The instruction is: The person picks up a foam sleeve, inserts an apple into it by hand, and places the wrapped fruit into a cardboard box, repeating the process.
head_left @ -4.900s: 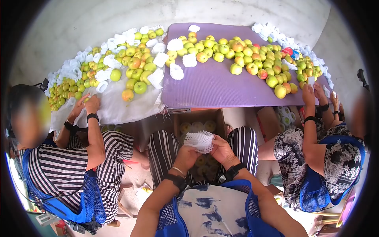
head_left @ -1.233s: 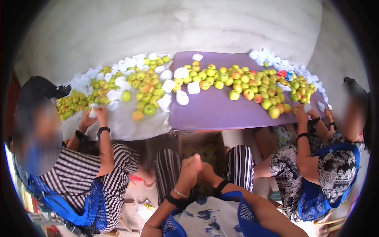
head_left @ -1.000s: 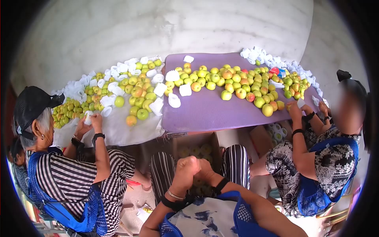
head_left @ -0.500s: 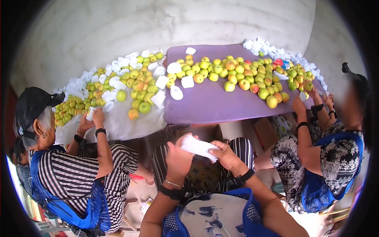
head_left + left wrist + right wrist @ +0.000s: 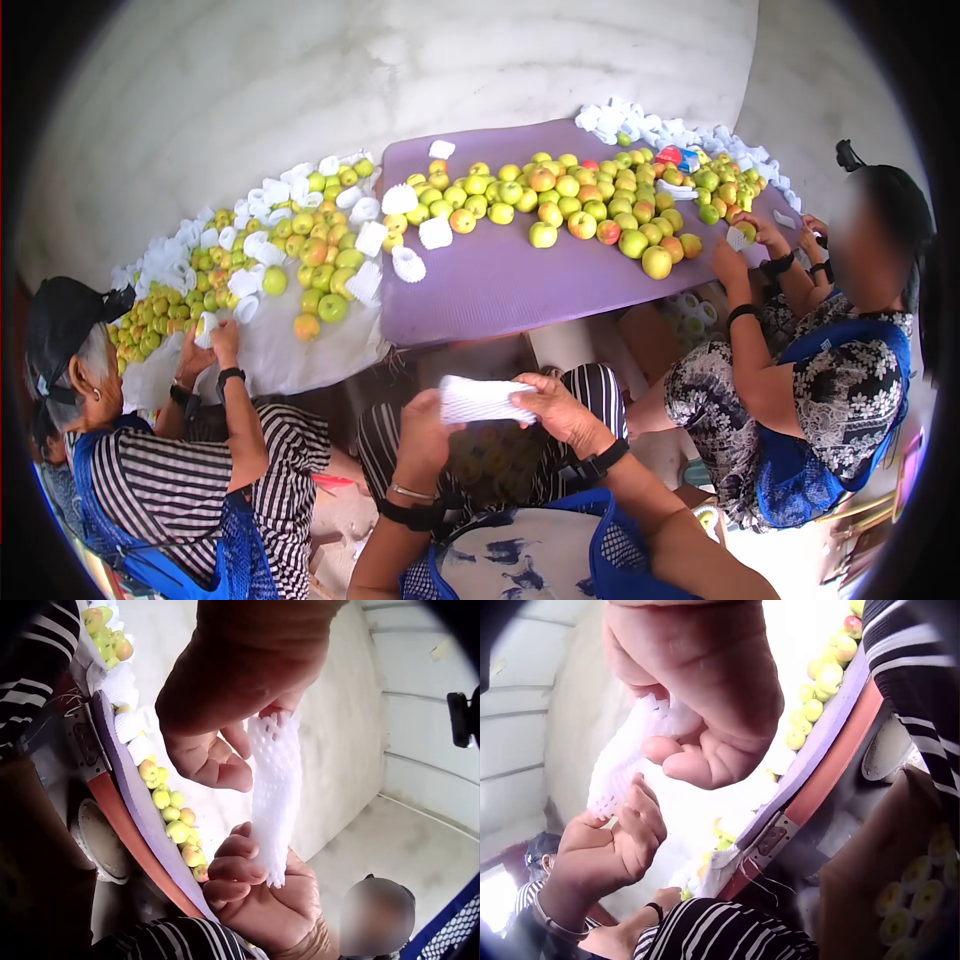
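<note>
A white foam net sleeve [image 5: 480, 400] is stretched flat between my two hands in the head view, above my lap. My left hand [image 5: 424, 432] pinches its left end; my right hand [image 5: 563, 405] pinches its right end between thumb and fingers. The left wrist view shows the net [image 5: 275, 795] held at both ends, with my left hand [image 5: 240, 690] at the top and my right hand [image 5: 262, 900] below. No apple shows in the net. From the right wrist, the net [image 5: 622, 761] runs between my right hand [image 5: 705, 690] and my left hand [image 5: 611, 851].
Apples [image 5: 570, 190] and loose foam nets [image 5: 408, 264] lie on the purple mat [image 5: 470, 290]. More apples and nets cover the white cloth [image 5: 260, 365] at the left. A person sits on either side, hands at the table. A box of netted apples [image 5: 855, 877] stands below.
Since the fists-together moment, my hands have parted, and the net has come into view. It is now more level than half a second ago. The view has shifted, moving the table leftward.
</note>
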Tool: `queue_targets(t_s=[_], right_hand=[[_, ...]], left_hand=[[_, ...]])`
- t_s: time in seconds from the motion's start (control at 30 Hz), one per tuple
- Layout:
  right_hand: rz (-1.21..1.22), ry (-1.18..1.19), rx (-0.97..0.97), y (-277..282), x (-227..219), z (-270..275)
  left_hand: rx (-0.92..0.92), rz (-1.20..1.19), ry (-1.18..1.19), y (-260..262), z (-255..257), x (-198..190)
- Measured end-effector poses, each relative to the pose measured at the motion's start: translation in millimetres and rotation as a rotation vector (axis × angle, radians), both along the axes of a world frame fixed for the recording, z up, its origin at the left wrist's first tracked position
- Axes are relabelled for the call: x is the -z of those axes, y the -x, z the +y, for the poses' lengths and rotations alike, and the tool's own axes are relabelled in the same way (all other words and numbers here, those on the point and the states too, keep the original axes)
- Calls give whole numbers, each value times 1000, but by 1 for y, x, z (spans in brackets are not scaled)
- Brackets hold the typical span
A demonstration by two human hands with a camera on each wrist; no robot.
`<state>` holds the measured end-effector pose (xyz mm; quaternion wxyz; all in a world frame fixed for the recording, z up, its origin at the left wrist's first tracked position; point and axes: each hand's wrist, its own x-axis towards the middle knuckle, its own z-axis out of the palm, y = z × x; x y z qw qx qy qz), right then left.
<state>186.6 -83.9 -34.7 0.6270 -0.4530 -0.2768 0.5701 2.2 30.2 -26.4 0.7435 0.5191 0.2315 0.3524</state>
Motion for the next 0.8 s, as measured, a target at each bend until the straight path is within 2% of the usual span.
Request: queue_targets(t_s=[0.1, 0.2, 0.3, 0.4, 0.5, 0.57, 0.63, 0.73, 0.8], right_hand=[[-60, -5, -56, -9, -10, 3], [-131, 24, -15, -26, -24, 10], [-178, 75, 23, -47, -30, 24], [-203, 109, 83, -69, -42, 41], [-307, 165, 183, -93, -52, 61], [-424, 247, 295, -113, -56, 75], [-502, 319, 436, -145, -30, 95], [-926, 339, 644, -197, 13, 125], [-1043, 369, 696, -216, 17, 142]], left_hand=[[-124, -84, -5, 6, 36, -11], [-261, -247, 162, 16, 74, -49], [-236, -350, 197, 26, 112, -69], [-233, -344, 184, 16, 132, -79], [-269, -335, 245, -23, 140, -71], [-195, -303, 298, -38, 157, -46], [-163, -240, 295, -57, 162, -24], [-184, -166, 273, -82, 162, 2], [-164, -160, 241, -90, 169, 19]])
